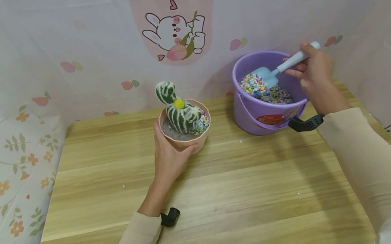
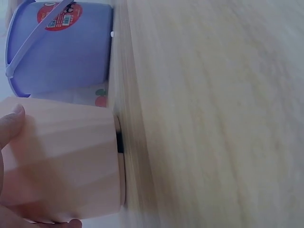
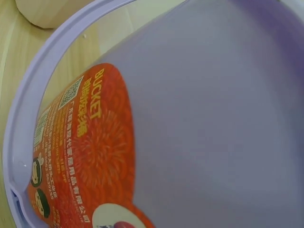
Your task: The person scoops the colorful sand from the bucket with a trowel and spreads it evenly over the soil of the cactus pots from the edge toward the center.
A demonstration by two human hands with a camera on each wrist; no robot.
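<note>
On the wooden table (image 1: 233, 202), the left hand (image 1: 170, 155) wraps around the near side of a pink flower pot (image 1: 187, 138) and holds it. Inside the pot stands a green and white toy cactus (image 1: 177, 110) with a yellow dot on it. A small heap of colorful pebbles (image 1: 201, 124) already lies in the pot, on its right side.

To the right, close by, stands a purple bucket (image 1: 257, 115) with many more colorful pebbles in it. It has an orange sticker (image 3: 80, 152) on its side. The right hand (image 1: 313, 68) grips the handle of a light blue scoop (image 1: 269, 74), and the scoop's blade is down in the bucket's pebbles.

This looks like the scooping step. Next, I think, the scoop must come up level so nothing spills, move over the pot, and tip beside the cactus.
</note>
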